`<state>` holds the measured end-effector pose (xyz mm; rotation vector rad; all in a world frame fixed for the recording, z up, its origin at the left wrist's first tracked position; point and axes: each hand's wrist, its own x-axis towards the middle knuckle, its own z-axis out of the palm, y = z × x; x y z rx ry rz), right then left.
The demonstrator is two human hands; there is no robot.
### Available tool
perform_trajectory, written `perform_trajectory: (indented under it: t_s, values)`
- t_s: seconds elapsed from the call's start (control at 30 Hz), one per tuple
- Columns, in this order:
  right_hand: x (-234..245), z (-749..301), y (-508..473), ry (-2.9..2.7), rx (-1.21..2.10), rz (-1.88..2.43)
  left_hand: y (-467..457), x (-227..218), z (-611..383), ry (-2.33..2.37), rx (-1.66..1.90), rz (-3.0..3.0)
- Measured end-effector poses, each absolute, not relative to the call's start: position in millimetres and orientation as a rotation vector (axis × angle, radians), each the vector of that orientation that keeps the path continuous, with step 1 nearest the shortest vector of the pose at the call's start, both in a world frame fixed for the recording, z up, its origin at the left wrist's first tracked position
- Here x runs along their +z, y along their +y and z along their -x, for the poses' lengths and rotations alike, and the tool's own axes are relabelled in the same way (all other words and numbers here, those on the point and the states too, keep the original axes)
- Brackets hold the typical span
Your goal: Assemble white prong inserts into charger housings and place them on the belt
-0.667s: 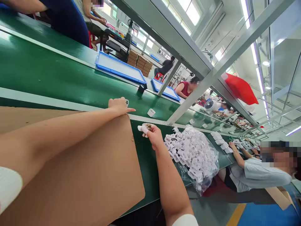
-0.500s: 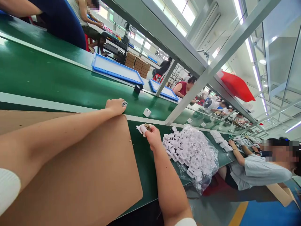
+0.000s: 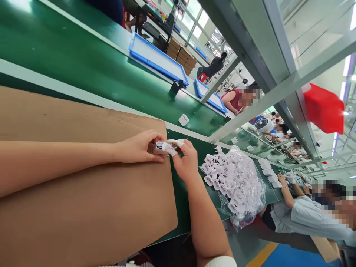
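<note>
Watching from my distant post, I see, at the frame's centre, the left hand clamped on a small white case, its open end turned rightward, apparently to leave the inside reachable. The right hand, thumb and finger wrapped in white, pinches what looks like a small white part at that opening (contact, I cannot tell). The case sits between left thumb and fingers, over the cardboard near its right edge.
</note>
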<state>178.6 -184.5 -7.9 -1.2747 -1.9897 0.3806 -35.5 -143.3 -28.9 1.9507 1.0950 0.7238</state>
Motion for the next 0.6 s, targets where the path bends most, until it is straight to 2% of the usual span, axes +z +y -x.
perform_trajectory:
  t_s: [0.2,0.6]
  values:
    - [-16.3,-169.7,-180.1,-2.202,0.067,1.325,-139.0,-35.5,36.7,1.037,0.733,-1.946]
    - [-5.3,-166.1,-172.0,-2.36,-0.078,1.409,-137.9,-36.5,36.8,0.992,0.792,-1.969]
